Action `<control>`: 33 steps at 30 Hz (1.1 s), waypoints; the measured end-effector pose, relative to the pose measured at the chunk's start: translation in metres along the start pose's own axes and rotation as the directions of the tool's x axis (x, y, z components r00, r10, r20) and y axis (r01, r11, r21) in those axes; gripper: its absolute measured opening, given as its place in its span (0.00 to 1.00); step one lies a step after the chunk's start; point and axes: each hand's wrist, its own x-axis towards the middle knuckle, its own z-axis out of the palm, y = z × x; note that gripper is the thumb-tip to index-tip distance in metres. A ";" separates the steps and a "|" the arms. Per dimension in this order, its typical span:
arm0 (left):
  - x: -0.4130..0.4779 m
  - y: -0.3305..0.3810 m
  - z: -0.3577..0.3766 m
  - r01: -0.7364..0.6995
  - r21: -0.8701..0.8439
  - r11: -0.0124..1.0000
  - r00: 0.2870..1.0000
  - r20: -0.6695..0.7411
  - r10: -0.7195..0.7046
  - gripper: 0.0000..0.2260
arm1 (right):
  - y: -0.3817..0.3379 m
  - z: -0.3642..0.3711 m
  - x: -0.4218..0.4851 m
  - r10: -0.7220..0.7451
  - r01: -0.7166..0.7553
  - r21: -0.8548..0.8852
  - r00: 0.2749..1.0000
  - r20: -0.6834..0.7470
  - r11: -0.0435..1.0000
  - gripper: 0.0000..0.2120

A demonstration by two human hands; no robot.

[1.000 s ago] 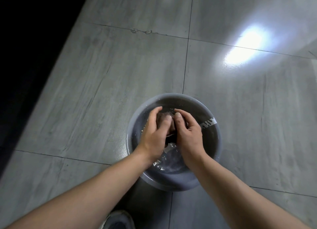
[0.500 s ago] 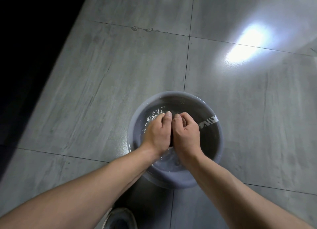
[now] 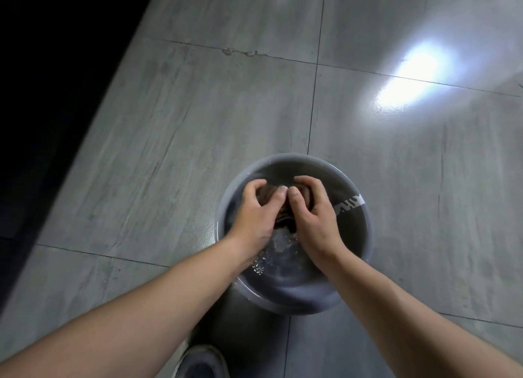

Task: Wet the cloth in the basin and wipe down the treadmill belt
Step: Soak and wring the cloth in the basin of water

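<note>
A round grey basin (image 3: 363, 236) with water in it stands on the tiled floor below me. Over the water both hands grip a bunched brown cloth (image 3: 284, 219). My left hand (image 3: 254, 210) holds its left side, and my right hand (image 3: 312, 213) holds its right side. Their thumbs nearly touch above the cloth. Most of the cloth is hidden under my fingers; its lower end hangs down to the rippling water. A white label shows on the basin's inner right wall. The treadmill belt may be the black area at the left.
Grey floor tiles (image 3: 198, 128) surround the basin, with a bright light reflection (image 3: 407, 75) at the upper right. A large black area (image 3: 42, 95) fills the left edge. The toe of my shoe (image 3: 202, 362) is just below the basin.
My hands have spread slightly apart and lifted, so the brown cloth shows between them again. Half a second ago they were pressed together over it.
</note>
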 end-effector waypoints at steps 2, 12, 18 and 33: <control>0.004 0.004 -0.006 0.078 -0.086 0.993 0.997 0.005 -0.078 0.30 | 0.002 -0.004 0.003 0.085 -0.085 0.047 0.996 0.016 0.995 0.17; -0.001 0.013 -0.022 0.182 -0.186 0.966 0.975 0.161 -0.153 0.09 | -0.022 -0.023 0.004 0.337 -0.419 0.198 0.876 0.344 0.886 0.17; -0.008 0.034 -0.030 0.115 -0.214 0.970 0.988 0.130 -0.088 0.12 | -0.055 -0.033 -0.001 0.329 -0.437 0.163 0.832 0.447 0.884 0.27; -0.132 0.093 -0.062 0.044 -0.262 0.964 0.997 -0.052 -0.059 0.08 | -0.144 -0.040 -0.080 0.157 -0.199 0.123 0.946 0.285 0.972 0.07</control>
